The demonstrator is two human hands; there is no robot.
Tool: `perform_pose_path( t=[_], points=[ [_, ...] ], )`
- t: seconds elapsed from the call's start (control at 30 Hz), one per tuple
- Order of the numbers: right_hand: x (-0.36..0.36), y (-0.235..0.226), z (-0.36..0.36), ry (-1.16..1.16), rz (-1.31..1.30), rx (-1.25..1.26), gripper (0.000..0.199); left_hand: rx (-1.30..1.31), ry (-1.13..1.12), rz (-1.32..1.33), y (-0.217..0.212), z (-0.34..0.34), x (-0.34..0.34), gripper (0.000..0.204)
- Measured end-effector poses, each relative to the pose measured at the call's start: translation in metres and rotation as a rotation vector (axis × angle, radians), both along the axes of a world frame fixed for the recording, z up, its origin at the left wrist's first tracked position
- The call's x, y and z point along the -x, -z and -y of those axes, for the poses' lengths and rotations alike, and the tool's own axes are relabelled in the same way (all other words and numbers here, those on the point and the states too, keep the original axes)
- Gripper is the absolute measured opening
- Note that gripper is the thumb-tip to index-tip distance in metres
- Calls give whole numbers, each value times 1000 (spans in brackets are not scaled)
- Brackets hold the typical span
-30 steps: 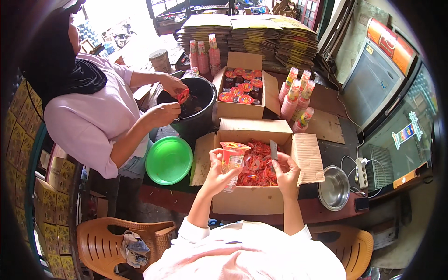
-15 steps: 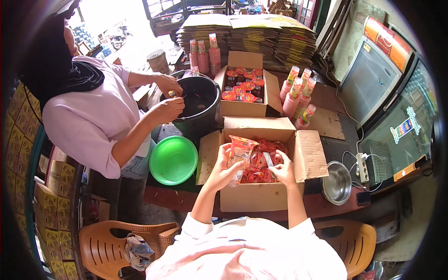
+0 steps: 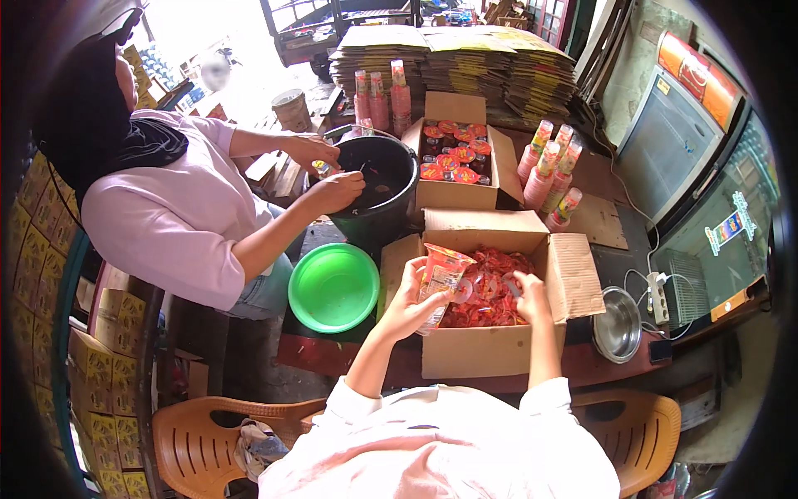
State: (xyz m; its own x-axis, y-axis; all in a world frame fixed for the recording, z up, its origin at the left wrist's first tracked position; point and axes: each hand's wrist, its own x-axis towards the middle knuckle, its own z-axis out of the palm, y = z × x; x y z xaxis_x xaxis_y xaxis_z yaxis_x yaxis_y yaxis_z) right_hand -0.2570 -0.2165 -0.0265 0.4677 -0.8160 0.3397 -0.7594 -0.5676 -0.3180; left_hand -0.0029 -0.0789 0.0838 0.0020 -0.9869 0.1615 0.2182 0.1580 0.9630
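Left hand (image 3: pixel 409 301) gripping clear plastic packet with orange-red print (image 3: pixel 440 274), holding it over near edge of open brown cardboard box (image 3: pixel 474 362). Right hand (image 3: pixel 527 297) reaching into red packets (image 3: pixel 486 291) inside box, fingers curled, possibly pinching one.

Bystander items around the work area

Green bowl (image 3: pixel 333 287) at 9 o'clock, black bucket (image 3: pixel 376 190) at 11 with a co-worker (image 3: pixel 166 216) reaching in. Second carton of sealed cups (image 3: pixel 453 162) at 12, stacked pink cups (image 3: pixel 549 170) at 1, flat cardboard stack (image 3: pixel 465 58) behind. Steel bowl (image 3: pixel 617 324) at 4, power strip (image 3: pixel 658 297) just beside it.
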Motion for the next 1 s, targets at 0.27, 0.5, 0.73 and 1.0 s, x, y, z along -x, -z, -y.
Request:
perform_pose_path(
  t=[0.27,0.5,0.73,1.0],
  points=[
    [-21,-8,-13,157,659,-569,61,30,35,39,4,-4,-17,62],
    [-30,-34,-18,107,1337,-926,48,5,90,-84,1,3,-18,59],
    [-31,-135,-24,-41,926,-21,19,-66,215,-376,-25,24,2,53],
    [-27,-213,-39,-380,438,676,18,-90,305,-439,-36,38,28,63]
  ],
)
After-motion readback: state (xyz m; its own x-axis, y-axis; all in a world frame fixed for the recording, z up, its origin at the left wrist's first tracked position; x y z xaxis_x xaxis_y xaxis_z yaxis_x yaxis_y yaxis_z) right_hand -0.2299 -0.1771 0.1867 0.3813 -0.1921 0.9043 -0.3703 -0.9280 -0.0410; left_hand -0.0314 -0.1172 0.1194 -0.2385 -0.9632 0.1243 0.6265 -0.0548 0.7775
